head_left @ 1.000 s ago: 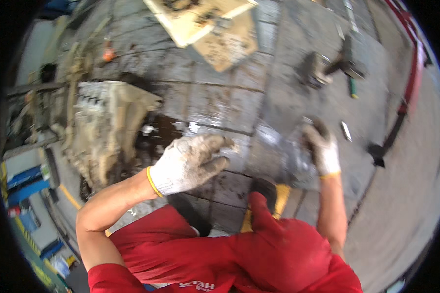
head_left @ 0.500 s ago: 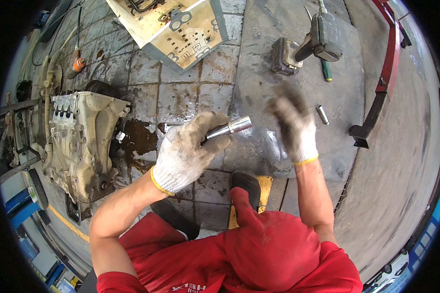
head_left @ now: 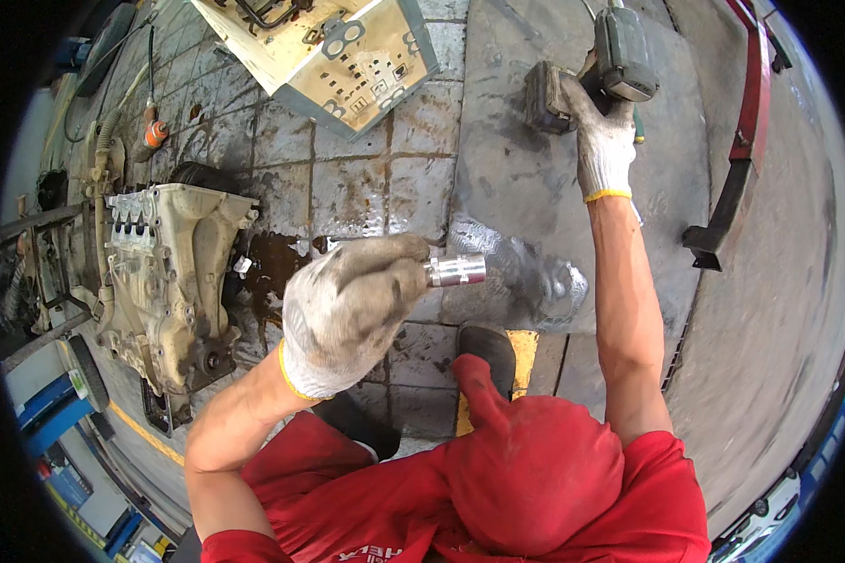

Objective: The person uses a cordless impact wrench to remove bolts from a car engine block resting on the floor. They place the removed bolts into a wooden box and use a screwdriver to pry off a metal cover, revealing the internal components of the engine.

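One handheld socket (head_left: 460, 270), dark parts (head_left: 259, 14) in box (head_left: 371, 70)

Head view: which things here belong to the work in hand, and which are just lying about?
Seemingly in use:
Silver socket, held in the left hand
Black power tool, right hand at its handle

Apparently just lying about:
Orange-handled tool
Red-and-black metal bar
Grimy metal casting

- The socket piece (head_left: 457, 270) is of metal, smooth and very glossy.
- The power tool (head_left: 623, 58) looks to be of dark plastic, mostly matt.
- The gloves (head_left: 347, 310) are of knitted cloth, matt and soiled.
- The engine casing (head_left: 180, 267) is of dull metal, rather rough.
- The mat (head_left: 526, 178) is matt, with glossy patches.
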Available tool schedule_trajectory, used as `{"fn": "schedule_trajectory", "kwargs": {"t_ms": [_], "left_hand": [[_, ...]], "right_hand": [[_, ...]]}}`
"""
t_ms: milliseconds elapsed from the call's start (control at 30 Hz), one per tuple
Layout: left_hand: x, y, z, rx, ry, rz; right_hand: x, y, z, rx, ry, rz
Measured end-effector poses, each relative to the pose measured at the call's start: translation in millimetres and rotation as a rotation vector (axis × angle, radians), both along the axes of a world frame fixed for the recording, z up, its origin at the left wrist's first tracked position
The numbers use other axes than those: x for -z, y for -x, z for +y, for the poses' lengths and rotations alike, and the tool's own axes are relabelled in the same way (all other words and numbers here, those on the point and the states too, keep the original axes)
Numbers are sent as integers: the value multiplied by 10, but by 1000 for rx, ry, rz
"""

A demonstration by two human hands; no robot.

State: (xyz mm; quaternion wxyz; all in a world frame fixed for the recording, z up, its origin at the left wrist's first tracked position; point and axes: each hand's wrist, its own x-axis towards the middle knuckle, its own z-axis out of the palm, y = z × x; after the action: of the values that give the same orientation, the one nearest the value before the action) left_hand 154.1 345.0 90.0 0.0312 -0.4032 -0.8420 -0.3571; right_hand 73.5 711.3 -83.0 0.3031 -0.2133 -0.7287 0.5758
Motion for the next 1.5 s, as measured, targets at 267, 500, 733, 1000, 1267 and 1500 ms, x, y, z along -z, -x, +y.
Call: {"fn": "schedule_trajectory", "kwargs": {"t_ms": [267, 500, 733, 1000, 1267, 1500], "left_hand": [[-56, 24, -102, 204, -101, 83], [-249, 22, -26, 228, -59, -31], [-272, -37, 77, 252, -67, -38], [-295, -65, 40, 252, -46, -9], [373, -289, 5, 3, 78, -360], [721, -274, -48, 52, 189, -259]], "right_hand": [[52, 34, 56, 25, 25, -32], [-128, 27, -88, 11, 96, -40], [-182, 8, -79, 14, 108, -52], [-99, 35, -77, 58, -101, -80], [-524, -1006, -708, -83, 523, -241], [-536, -1574, -1400, -1259, 88, -546]]}}
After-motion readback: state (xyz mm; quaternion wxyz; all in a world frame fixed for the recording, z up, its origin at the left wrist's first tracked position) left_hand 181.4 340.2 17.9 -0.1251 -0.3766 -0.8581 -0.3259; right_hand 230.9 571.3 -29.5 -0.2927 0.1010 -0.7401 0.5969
